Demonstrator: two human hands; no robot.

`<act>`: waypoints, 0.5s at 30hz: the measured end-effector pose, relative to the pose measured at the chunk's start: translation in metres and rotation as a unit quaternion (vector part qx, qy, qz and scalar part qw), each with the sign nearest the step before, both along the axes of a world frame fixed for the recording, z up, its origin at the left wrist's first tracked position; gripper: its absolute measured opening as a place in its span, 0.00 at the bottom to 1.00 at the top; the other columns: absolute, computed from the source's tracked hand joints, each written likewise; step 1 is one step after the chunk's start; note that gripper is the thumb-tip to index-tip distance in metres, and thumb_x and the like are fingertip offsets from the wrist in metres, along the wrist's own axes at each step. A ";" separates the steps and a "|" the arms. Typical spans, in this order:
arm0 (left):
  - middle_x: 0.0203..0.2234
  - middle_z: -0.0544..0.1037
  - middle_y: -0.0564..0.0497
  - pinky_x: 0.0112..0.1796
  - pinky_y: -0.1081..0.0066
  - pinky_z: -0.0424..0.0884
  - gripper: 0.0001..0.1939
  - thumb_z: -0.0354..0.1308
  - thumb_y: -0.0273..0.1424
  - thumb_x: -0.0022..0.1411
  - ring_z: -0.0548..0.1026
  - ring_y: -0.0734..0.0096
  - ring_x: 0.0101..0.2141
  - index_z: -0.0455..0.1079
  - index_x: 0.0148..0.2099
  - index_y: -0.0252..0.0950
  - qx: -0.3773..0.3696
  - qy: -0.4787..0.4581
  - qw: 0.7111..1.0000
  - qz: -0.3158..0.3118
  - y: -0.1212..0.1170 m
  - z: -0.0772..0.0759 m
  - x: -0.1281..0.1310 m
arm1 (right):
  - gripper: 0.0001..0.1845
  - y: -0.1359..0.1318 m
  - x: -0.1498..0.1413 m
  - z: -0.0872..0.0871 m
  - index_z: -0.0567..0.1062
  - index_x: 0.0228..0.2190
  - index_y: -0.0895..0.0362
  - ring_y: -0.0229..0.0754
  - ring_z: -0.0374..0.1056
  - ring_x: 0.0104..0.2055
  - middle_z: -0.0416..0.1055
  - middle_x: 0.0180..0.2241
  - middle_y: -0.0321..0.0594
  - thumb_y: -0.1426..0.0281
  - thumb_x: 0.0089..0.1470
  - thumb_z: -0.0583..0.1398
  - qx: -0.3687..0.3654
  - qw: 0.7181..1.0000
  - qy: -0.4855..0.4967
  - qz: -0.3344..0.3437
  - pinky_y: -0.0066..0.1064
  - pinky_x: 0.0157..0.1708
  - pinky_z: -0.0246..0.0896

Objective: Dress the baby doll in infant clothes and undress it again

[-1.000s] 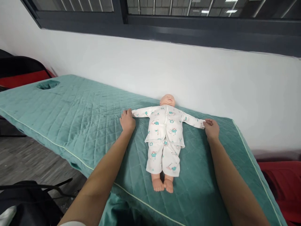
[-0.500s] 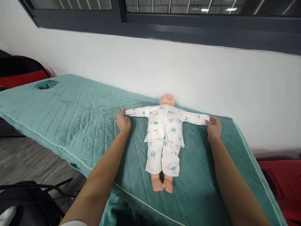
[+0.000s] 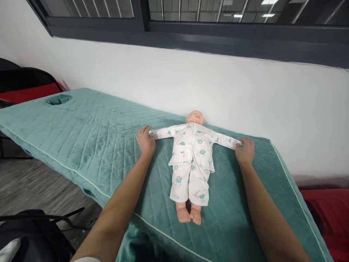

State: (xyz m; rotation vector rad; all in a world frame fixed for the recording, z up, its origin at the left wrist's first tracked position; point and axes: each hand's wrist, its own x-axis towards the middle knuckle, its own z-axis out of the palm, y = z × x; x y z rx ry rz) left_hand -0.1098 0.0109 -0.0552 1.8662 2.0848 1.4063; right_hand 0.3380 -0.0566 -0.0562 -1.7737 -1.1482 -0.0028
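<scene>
A baby doll (image 3: 195, 117) lies on its back on the green quilted bed cover (image 3: 109, 145), head toward the wall and bare feet toward me. It wears a white printed pajama top (image 3: 188, 149) and matching pants (image 3: 190, 183). Both sleeves stretch out sideways. My left hand (image 3: 145, 141) is closed on the end of the sleeve on the left. At the other side, my right hand (image 3: 245, 151) pinches the cuff of the sleeve on the right. No doll hands show at the sleeve ends.
A white wall (image 3: 245, 94) and a dark window frame (image 3: 191, 36) stand behind the bed. The cover has a round hole (image 3: 59, 99) at far left. A red and black chair (image 3: 29, 91) is left, a red seat (image 3: 327, 207) right, a black bag (image 3: 32, 240) lower left.
My hands have drawn slightly inward toward the doll, and the sleeve on the right slopes down a little more. The camera view has shifted slightly.
</scene>
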 end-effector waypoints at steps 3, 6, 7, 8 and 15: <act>0.59 0.71 0.43 0.63 0.58 0.59 0.22 0.42 0.27 0.68 0.64 0.63 0.62 0.68 0.59 0.34 0.075 0.014 0.993 -0.092 0.000 0.005 0.026 | 0.18 0.007 -0.045 0.016 0.74 0.45 0.59 0.50 0.58 0.63 0.65 0.59 0.54 0.64 0.57 0.56 0.060 0.994 -0.031 0.090 0.48 0.64 0.48; 0.58 0.71 0.41 0.63 0.55 0.60 0.22 0.42 0.34 0.72 0.65 0.61 0.62 0.68 0.59 0.33 0.093 -0.018 0.974 -0.207 0.005 0.021 0.066 | 0.23 0.024 -0.099 0.034 0.72 0.52 0.57 0.48 0.61 0.62 0.67 0.59 0.50 0.57 0.61 0.54 0.065 0.976 0.033 0.204 0.47 0.63 0.52; 0.58 0.72 0.41 0.62 0.54 0.61 0.22 0.41 0.36 0.72 0.67 0.61 0.61 0.68 0.59 0.34 0.081 -0.036 0.965 -0.246 0.007 0.028 0.078 | 0.26 0.030 -0.114 0.039 0.71 0.54 0.56 0.48 0.61 0.62 0.67 0.59 0.49 0.55 0.62 0.53 0.060 0.971 0.056 0.223 0.48 0.63 0.52; 0.58 0.72 0.41 0.63 0.55 0.61 0.23 0.41 0.38 0.72 0.67 0.61 0.61 0.69 0.59 0.34 0.066 -0.054 0.956 -0.282 0.009 0.035 0.089 | 0.28 0.036 -0.126 0.043 0.70 0.55 0.56 0.49 0.60 0.63 0.66 0.60 0.49 0.53 0.62 0.53 0.053 0.967 0.069 0.239 0.48 0.63 0.52; 0.66 0.63 0.48 0.67 0.60 0.50 0.27 0.41 0.43 0.72 0.58 0.66 0.66 0.64 0.65 0.38 -0.069 -0.060 0.867 -0.489 0.004 0.054 0.101 | 0.30 0.045 -0.145 0.044 0.66 0.61 0.53 0.47 0.56 0.66 0.62 0.64 0.45 0.52 0.66 0.46 -0.049 0.930 -0.051 0.362 0.45 0.66 0.47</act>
